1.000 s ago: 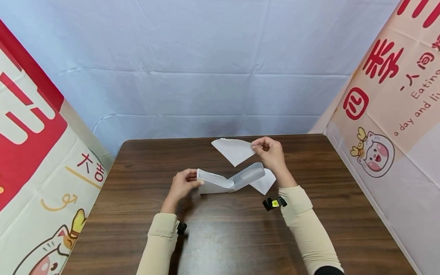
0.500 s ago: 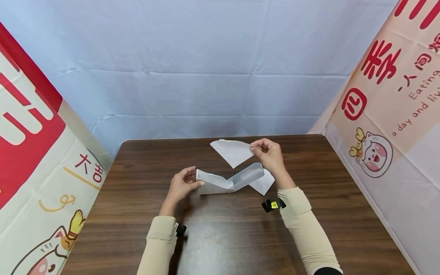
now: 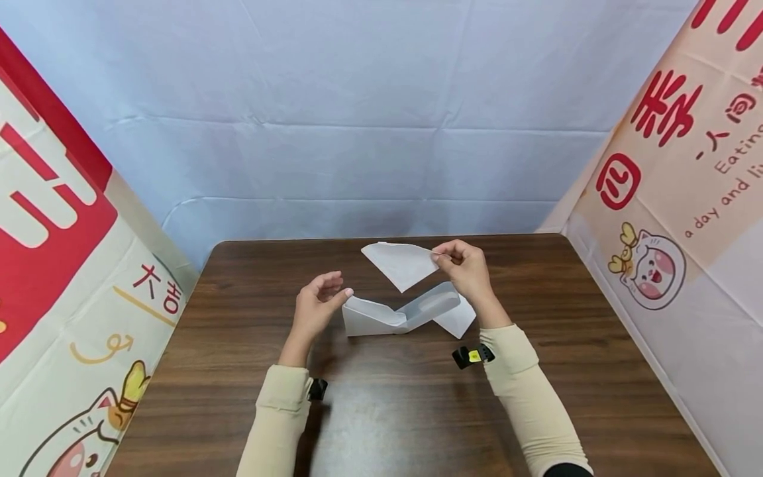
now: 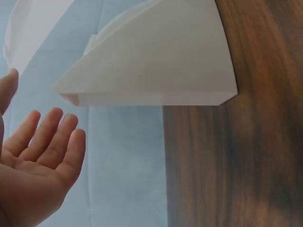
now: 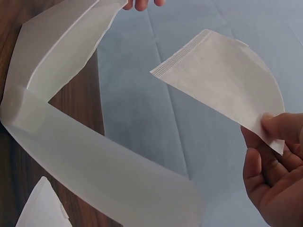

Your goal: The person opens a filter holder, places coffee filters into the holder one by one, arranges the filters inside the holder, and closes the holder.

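A white cone coffee filter [image 3: 401, 265] with a crimped edge [image 5: 182, 56] hangs above the table, pinched at its corner between the thumb and fingers of my right hand [image 3: 467, 268]. Below it stands a whitish filter case [image 3: 372, 321], its translucent lid [image 3: 432, 305] swung out to the right. White filter paper shows inside the case. Beside the case's left end, my left hand [image 3: 316, 305] holds nothing, its fingers spread loosely; the left wrist view shows this hand [image 4: 42, 156] apart from the case [image 4: 156, 56]. A second coffee filter [image 3: 457, 319] lies partly hidden behind the lid.
All of this is on a dark wood table [image 3: 381, 411]. A pale cloth backdrop [image 3: 381, 132] rises behind the far edge, and printed banners [image 3: 673, 232] flank both sides. Each wrist wears a small black camera [image 3: 471, 356].
My left hand has let go of the case's left end and moved slightly up and away. The filter in my right hand has shifted a little left; the case stays put.
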Tool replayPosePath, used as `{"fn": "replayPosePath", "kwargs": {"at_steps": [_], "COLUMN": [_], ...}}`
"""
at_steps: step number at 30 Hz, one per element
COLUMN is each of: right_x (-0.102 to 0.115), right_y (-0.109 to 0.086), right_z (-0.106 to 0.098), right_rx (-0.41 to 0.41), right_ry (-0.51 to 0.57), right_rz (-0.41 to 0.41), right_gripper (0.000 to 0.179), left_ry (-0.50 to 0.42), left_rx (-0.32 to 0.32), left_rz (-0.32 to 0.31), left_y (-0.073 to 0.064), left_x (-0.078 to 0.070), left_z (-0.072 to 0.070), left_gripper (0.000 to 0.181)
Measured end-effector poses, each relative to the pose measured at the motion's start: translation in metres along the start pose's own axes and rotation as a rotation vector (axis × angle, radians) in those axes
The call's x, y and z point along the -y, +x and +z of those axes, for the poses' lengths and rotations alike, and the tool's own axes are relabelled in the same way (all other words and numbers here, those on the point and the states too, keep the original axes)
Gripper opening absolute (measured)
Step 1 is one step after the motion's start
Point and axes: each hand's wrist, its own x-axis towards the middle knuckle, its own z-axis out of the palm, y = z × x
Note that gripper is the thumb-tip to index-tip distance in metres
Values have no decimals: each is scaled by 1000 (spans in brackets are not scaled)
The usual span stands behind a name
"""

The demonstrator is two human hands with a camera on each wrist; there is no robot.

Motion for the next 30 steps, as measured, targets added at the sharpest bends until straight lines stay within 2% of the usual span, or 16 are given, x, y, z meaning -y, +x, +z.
{"fn": "replayPosePath", "kwargs": {"at_steps": [1, 8, 12, 17, 19, 26, 30], "right_x": [0, 7, 9, 12, 13, 12, 11], "right_y": [0, -3, -6, -7, -7, -7, -8], "right_z": [0, 2, 6, 11, 12, 15, 16], "right_rx": [4, 38, 68, 103, 101, 111, 118], "right_ry": [4, -4, -9, -7, -7, -1, -13], "right_rz": [-3, -3, -15, -44, -46, -43, -33], "right_gripper": [3, 5, 4, 4, 5, 6, 5], "left_ry": [3, -21, -35, -83, -96, -150, -200], "left_rx": [-4, -24, -53, -90, -95, -135, -129], "left_rz": [-3, -4, -29, -17, -4, -49, -57], "left_y": [1, -1, 6, 14, 16, 19, 18], "left_x": [-2, -46, -36, -19, -19, -21, -23], "left_z": [0, 0, 2, 7, 9, 16, 17], "left_gripper": [40, 30, 31, 30, 29, 20, 18]}}
